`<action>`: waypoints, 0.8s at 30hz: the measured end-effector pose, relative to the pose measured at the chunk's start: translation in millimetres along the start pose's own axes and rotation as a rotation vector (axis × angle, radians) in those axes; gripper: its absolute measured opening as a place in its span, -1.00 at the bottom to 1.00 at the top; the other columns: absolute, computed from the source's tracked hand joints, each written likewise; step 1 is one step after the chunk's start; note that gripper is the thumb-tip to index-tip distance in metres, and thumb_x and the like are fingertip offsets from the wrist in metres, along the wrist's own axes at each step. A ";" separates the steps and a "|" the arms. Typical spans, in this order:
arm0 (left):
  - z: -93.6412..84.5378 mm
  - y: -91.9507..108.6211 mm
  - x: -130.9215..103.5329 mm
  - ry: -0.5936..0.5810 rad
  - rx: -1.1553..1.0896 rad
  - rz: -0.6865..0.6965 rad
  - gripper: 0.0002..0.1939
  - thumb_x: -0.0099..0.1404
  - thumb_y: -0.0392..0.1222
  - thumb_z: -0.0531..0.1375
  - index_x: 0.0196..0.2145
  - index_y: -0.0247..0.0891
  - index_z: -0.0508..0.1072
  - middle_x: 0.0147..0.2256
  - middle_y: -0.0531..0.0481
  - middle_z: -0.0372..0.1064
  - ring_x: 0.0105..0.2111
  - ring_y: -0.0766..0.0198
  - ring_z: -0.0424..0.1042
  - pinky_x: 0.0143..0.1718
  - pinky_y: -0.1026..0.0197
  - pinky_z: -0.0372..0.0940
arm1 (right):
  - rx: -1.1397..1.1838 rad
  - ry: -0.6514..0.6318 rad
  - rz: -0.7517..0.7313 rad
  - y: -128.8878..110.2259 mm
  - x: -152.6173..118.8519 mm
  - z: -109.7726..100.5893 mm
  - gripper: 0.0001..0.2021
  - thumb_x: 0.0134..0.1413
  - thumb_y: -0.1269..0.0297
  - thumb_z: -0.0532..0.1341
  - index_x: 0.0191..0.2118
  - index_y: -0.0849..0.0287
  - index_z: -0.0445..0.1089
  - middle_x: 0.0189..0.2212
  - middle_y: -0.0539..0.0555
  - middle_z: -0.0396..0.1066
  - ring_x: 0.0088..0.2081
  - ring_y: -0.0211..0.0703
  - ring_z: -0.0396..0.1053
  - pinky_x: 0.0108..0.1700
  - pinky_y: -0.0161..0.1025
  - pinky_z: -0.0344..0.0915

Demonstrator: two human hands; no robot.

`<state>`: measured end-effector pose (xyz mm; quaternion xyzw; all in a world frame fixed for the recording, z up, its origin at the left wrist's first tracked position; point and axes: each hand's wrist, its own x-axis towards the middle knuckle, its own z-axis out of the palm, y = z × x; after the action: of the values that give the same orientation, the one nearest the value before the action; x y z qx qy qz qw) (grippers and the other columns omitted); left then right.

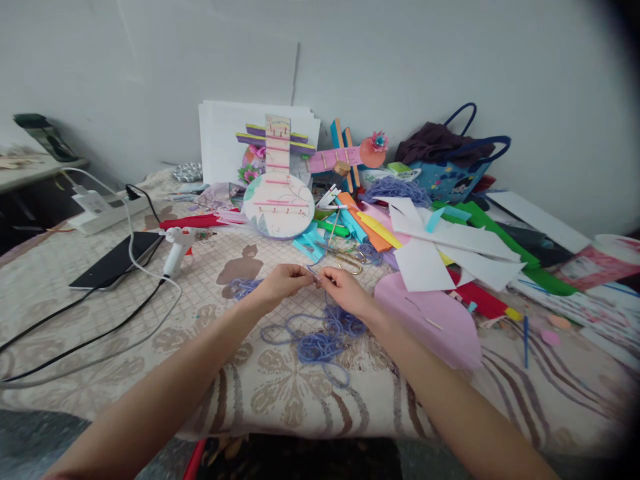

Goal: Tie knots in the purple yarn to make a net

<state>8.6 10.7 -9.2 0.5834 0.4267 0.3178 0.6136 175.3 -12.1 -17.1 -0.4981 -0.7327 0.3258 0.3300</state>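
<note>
Above the middle of the table my left hand (pixel 286 283) and my right hand (pixel 342 288) meet, fingertips pinched close together. Both are closed on a thin strand of blue-purple yarn, partly hidden by the fingers. From there the strand runs down to a loose tangle of yarn (pixel 320 345) lying on the patterned tablecloth (pixel 280 393). Another small heap of yarn (pixel 244 288) rests beside my left wrist. Just beyond my fingers lie gold-handled scissors (pixel 350 261). A pink paper sheet with a rounded edge (pixel 435 327) sits to the right of my right forearm.
A white glue gun (pixel 178 252) with cords and a black tablet-like slab (pixel 117 260) are on the left. Behind stands a guitar-shaped paper craft (pixel 278 207). Coloured paper and white foam pieces (pixel 425 265) pile up at right, before a blue bag (pixel 440 180).
</note>
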 end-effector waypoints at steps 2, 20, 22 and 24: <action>-0.6 0.6 -0.5 -0.019 -0.015 -0.002 -0.79 -0.02 -0.13 0.24 -0.51 -0.37 0.44 -0.68 0.14 0.18 -0.70 0.53 -0.05 -0.67 0.35 -0.20 | 0.010 -0.002 0.011 0.6 0.7 -0.6 -0.77 0.12 0.23 0.03 -0.48 0.21 0.27 -0.51 -0.01 0.32 -0.45 -0.28 0.21 -0.40 -0.34 0.08; -2.7 -1.4 2.7 -0.014 -0.058 -0.030 -0.74 -0.06 -0.07 0.28 -0.56 -0.36 0.41 -0.72 0.17 0.07 -0.72 0.53 -0.09 -0.67 0.32 -0.25 | 0.289 -0.109 0.113 -1.6 -1.2 -3.4 -0.73 0.08 0.07 0.07 -0.46 0.18 0.22 -0.70 -0.14 -0.03 -0.65 -0.37 -0.09 -0.59 -0.37 -0.14; -3.0 -1.6 3.1 -0.012 -0.067 -0.034 -0.73 -0.06 -0.06 0.29 -0.57 -0.35 0.40 -0.73 0.19 0.03 -0.72 0.53 -0.09 -0.67 0.32 -0.25 | 0.338 -0.147 0.126 -0.5 -1.5 -4.6 -0.77 0.06 0.11 0.09 -0.45 0.17 0.20 -0.70 -0.15 -0.04 -0.66 -0.39 -0.10 -0.60 -0.38 -0.15; -3.6 -2.1 3.6 -0.008 -0.070 -0.038 -0.74 -0.07 -0.07 0.29 -0.57 -0.35 0.39 -0.72 0.19 0.04 -0.73 0.54 -0.09 -0.67 0.32 -0.25 | 0.354 -0.172 0.126 -0.3 -1.7 -6.2 -0.81 0.05 0.16 0.10 -0.44 0.18 0.20 -0.69 -0.16 -0.03 -0.66 -0.40 -0.10 -0.60 -0.38 -0.14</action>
<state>6.8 15.3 -11.6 0.5545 0.4241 0.3185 0.6413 180.7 -12.9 -13.6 -0.4473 -0.6569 0.5111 0.3276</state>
